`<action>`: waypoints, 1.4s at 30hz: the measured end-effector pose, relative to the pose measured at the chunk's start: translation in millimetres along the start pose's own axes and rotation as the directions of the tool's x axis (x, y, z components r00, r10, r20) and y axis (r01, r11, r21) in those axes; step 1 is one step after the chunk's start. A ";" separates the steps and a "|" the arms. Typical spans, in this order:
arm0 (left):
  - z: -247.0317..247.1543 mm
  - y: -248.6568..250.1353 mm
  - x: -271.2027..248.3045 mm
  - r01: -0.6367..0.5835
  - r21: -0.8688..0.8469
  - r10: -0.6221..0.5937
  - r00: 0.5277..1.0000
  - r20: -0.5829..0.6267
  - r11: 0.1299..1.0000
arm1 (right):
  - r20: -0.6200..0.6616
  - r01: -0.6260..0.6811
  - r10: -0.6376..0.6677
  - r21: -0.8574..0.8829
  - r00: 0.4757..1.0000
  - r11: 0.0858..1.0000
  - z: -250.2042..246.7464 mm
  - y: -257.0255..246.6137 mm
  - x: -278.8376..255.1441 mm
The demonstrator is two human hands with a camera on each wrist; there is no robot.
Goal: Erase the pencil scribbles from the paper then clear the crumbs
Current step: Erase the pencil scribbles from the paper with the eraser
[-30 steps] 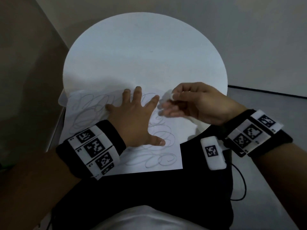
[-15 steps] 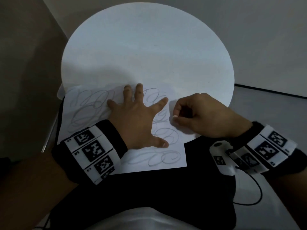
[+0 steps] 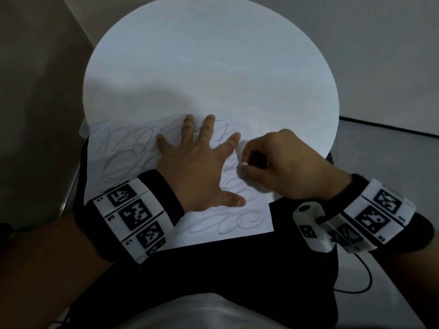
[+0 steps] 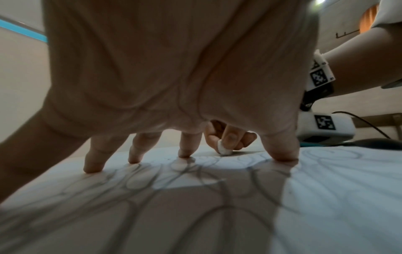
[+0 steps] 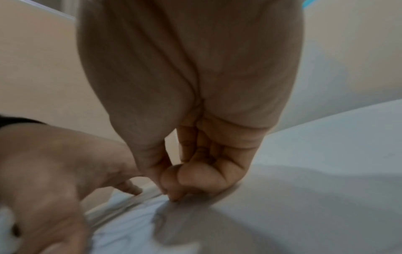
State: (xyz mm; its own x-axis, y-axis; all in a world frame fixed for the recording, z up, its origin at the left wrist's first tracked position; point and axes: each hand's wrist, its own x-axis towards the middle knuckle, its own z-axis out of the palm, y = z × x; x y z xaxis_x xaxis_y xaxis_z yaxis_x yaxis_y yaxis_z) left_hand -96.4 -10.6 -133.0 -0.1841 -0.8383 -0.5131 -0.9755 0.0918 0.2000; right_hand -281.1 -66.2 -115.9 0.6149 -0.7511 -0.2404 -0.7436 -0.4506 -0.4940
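Along the near edge of the round table (image 3: 213, 55), the paper (image 3: 123, 162) is overhanging toward the lap while the left hand (image 3: 197, 167) is pressing it flat with fingers spread. Just right of that hand, the right hand (image 3: 273, 167) is pinching a small white eraser (image 4: 224, 148) against the scribbles (image 3: 237, 220). Hard rubbing near the unsupported right corner is likely risking a crease or tear, since only the left side is being pinned.

Round white table (image 3: 213, 55); scribbled paper (image 3: 133, 162) lies on near edge (near part overhangs toward lap).
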 end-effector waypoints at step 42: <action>-6.0 2.3 1.7 0.081 -0.049 -0.081 0.997 0.003 0.996 | 0.046 -0.047 0.046 0.024 0.998 0.999 -3.9 0.6 -5.4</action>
State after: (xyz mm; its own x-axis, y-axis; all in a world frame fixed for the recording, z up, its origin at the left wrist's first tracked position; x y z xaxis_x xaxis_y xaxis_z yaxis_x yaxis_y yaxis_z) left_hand -98.2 -15.0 -128.4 -0.1052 -0.8416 -0.5298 -0.9801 -0.0025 0.1986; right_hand -285.8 -64.3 -111.6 0.5913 -0.7481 -0.3010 -0.7653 -0.4030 -0.5019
